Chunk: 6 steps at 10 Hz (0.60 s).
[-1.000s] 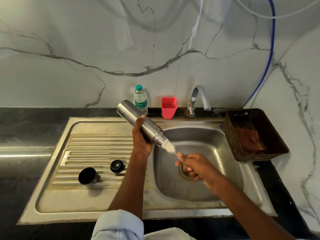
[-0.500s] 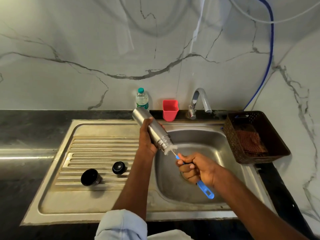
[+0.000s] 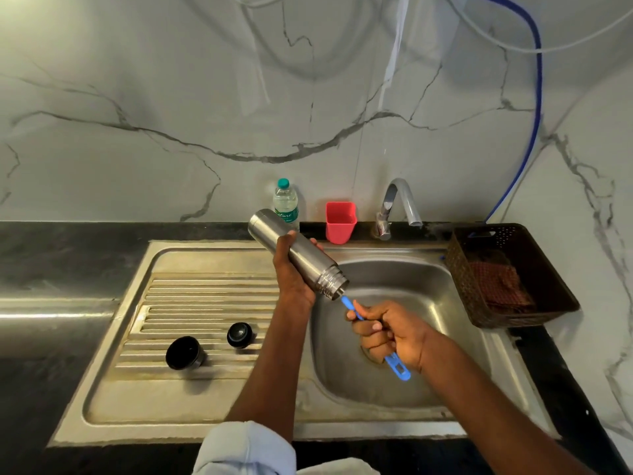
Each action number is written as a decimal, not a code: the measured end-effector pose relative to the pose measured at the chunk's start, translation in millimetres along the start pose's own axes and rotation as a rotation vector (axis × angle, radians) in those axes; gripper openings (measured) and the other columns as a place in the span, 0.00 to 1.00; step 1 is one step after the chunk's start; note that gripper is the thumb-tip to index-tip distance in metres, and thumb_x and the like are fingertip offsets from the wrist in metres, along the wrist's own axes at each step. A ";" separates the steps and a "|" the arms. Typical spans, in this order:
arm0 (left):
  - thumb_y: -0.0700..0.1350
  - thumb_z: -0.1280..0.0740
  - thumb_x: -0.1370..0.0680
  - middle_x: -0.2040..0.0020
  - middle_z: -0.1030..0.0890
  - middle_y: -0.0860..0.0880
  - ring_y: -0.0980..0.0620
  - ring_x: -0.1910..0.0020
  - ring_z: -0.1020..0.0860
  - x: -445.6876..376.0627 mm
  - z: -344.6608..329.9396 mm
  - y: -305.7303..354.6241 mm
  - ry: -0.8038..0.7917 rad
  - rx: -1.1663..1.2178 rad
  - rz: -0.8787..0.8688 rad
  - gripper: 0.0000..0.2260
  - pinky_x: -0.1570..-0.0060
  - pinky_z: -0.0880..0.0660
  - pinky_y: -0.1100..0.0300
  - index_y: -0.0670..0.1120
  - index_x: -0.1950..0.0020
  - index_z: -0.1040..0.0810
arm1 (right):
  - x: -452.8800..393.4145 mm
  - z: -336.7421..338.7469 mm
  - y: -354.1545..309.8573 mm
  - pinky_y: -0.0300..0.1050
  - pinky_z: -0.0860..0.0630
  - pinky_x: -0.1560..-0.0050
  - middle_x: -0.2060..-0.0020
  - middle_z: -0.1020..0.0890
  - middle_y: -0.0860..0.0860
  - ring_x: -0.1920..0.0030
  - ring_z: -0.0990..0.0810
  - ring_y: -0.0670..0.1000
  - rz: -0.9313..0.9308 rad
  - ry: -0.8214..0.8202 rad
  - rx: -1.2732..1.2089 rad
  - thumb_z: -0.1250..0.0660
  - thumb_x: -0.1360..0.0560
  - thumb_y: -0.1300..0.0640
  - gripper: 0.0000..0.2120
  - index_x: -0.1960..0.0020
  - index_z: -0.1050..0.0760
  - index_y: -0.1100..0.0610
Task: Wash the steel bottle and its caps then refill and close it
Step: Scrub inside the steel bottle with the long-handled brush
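My left hand (image 3: 294,269) grips the steel bottle (image 3: 305,257) around its middle, tilted with the open mouth pointing down and right over the sink basin (image 3: 394,279). My right hand (image 3: 390,332) holds the blue handle of a bottle brush (image 3: 397,366); the bristle end is inside the bottle's mouth and hidden. Two black caps lie on the ribbed drainboard (image 3: 191,296): a larger cup-shaped cap (image 3: 185,353) and a smaller round stopper (image 3: 239,334).
A steel tap (image 3: 399,204) stands behind the basin, with a red plastic cup (image 3: 340,221) and a small clear water bottle (image 3: 286,204) to its left. A brown basket (image 3: 493,241) holding a cloth sits on the right. Dark counter surrounds the sink.
The brush head, visible outside the bottle's mouth before, has been pushed in and is now hidden. The bottle stays tilted in my left hand.
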<state>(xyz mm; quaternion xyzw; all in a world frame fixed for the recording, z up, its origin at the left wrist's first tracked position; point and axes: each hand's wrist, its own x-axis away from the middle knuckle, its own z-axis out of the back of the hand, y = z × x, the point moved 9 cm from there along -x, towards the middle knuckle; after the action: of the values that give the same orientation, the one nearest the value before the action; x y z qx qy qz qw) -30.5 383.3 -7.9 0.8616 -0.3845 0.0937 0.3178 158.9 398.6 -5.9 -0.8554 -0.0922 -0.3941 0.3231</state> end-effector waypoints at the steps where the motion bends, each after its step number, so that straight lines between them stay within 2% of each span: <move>1: 0.52 0.27 0.27 0.56 0.19 0.43 0.47 0.60 0.18 2.1 -3.6 7.8 -0.020 -0.029 -0.005 0.24 0.59 0.19 0.55 0.41 0.36 0.25 | 5.1 -0.5 -0.2 0.36 0.41 0.81 0.73 0.32 0.49 0.80 0.37 0.43 0.097 0.019 0.092 0.34 0.19 0.49 0.13 0.55 0.21 0.58; 2: 0.50 0.27 0.24 0.57 0.18 0.43 0.46 0.61 0.17 2.6 7.7 14.1 0.079 -0.023 -0.057 0.20 0.57 0.18 0.53 0.42 0.37 0.24 | 32.1 14.8 -40.0 0.45 0.27 0.67 0.62 0.20 0.47 0.67 0.22 0.50 0.621 0.672 1.219 0.32 0.21 0.43 0.11 0.50 0.20 0.49; 3: 0.50 0.28 0.24 0.60 0.18 0.44 0.46 0.62 0.17 5.7 11.2 7.2 0.113 -0.008 -0.059 0.18 0.55 0.19 0.52 0.42 0.39 0.23 | 41.0 -4.1 -43.4 0.50 0.25 0.60 0.56 0.19 0.47 0.58 0.19 0.54 0.799 0.942 1.598 0.36 0.19 0.50 0.06 0.49 0.21 0.49; 4: 0.50 0.29 0.23 0.60 0.18 0.44 0.46 0.62 0.18 7.3 10.0 5.5 0.075 -0.032 -0.049 0.18 0.59 0.19 0.54 0.41 0.39 0.24 | 0.4 18.3 -13.4 0.39 0.37 0.77 0.73 0.29 0.47 0.78 0.34 0.46 0.281 0.294 0.438 0.35 0.20 0.54 0.08 0.56 0.21 0.54; 5: 0.52 0.26 0.28 0.56 0.19 0.42 0.46 0.61 0.18 8.4 4.9 9.8 0.018 -0.064 -0.032 0.25 0.61 0.19 0.55 0.40 0.36 0.25 | 5.6 -0.6 7.6 0.34 0.41 0.84 0.74 0.33 0.48 0.81 0.39 0.42 -0.001 -0.009 -0.018 0.37 0.19 0.52 0.11 0.54 0.24 0.59; 6: 0.50 0.24 0.28 0.57 0.17 0.42 0.46 0.61 0.17 9.5 8.1 15.2 0.079 -0.093 -0.075 0.25 0.59 0.18 0.53 0.40 0.35 0.24 | 26.1 17.9 -35.7 0.41 0.31 0.75 0.70 0.20 0.48 0.75 0.26 0.47 0.455 0.432 0.725 0.30 0.21 0.43 0.13 0.50 0.18 0.53</move>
<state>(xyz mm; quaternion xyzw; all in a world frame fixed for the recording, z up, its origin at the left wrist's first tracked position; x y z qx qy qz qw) -35.7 365.0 -3.1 0.8554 -0.3429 0.0975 0.3757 172.7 435.0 21.8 -0.5844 0.0350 -0.4248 0.6905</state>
